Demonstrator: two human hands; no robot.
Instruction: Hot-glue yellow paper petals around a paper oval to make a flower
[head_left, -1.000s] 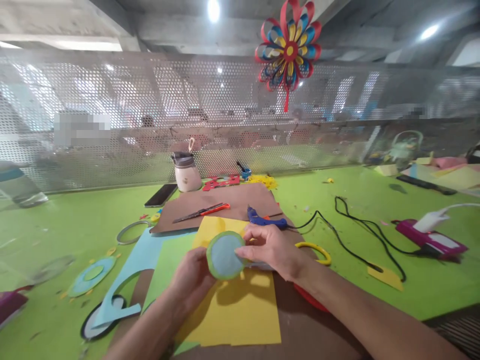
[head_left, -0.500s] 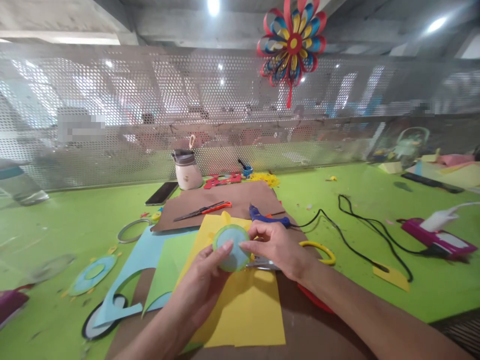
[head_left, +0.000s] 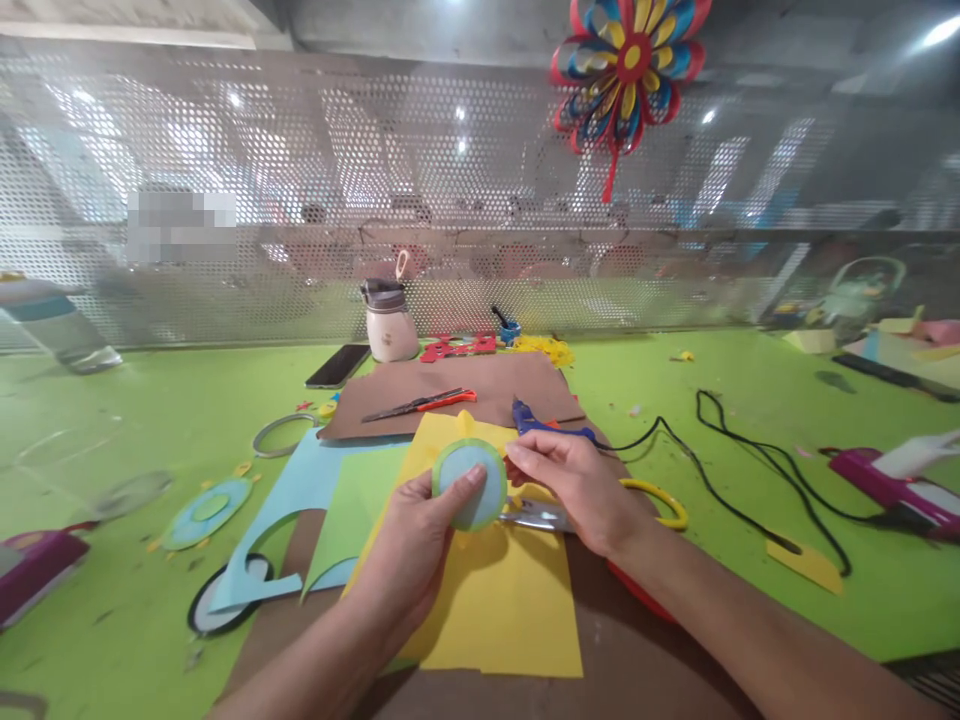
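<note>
My left hand (head_left: 416, 525) grips a round paper disc (head_left: 487, 495), pale blue with a green rim, its thumb lying flat across the face. Close by the disc's right edge is my right hand (head_left: 574, 485), thumb and forefinger pinched together; whatever is between them is too small or hidden to make out. Yellow paper (head_left: 510, 620) lies under both hands. Below my right hand rest scissors with silver blades (head_left: 536, 513) and a yellow handle loop (head_left: 664, 503), partly covered by that hand. A blue glue gun (head_left: 551, 425) lies just beyond it.
Orange-handled scissors (head_left: 442, 401) lie on brown card (head_left: 510, 375). Cut blue paper (head_left: 281, 500), green paper (head_left: 352, 500) and a blue paper ring (head_left: 208, 513) are at left. A black cord (head_left: 701, 470) loops at right. A bottle (head_left: 391, 325) and phone (head_left: 337, 366) stand behind.
My right fingers have come off the disc's face to its right edge. My left hand still holds the disc. The whole view has shifted slightly.
</note>
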